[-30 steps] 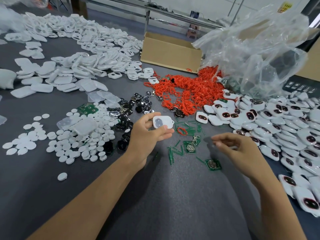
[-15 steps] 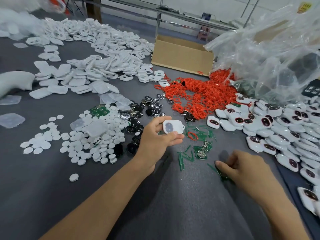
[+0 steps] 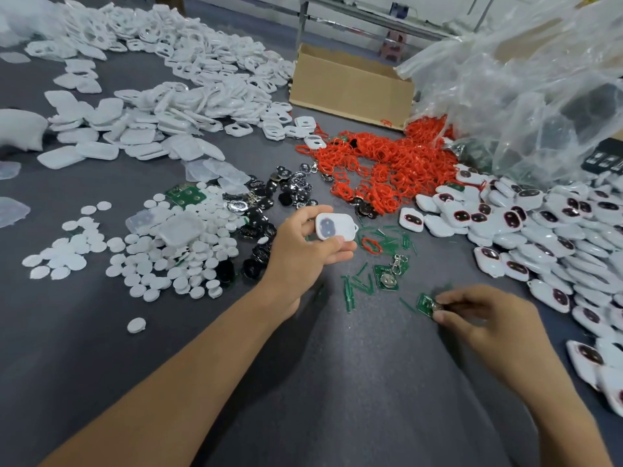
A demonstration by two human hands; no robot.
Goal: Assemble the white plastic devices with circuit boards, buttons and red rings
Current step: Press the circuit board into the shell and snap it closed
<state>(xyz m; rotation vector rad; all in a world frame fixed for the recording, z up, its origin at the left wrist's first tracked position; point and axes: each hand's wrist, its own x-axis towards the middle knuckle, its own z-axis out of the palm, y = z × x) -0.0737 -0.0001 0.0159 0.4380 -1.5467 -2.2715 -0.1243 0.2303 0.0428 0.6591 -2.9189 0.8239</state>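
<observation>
Two hands work over the grey bench point(image 3: 337, 399). The left hand point(image 3: 303, 254) grips a white shell point(image 3: 334, 226) between thumb and fingers. Just below and right of it, the right hand point(image 3: 478, 315) pinches a green circuit board point(image 3: 425, 303) lying on the bench; red rings point(image 3: 387, 170) are heaped beyond.

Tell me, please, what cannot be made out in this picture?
Head view:
- board: right part covered by the right hand.
- shell: back hidden by the left hand.
- box: inside hidden by its near wall.
- bag: contents blurred by crumpled film.
</observation>
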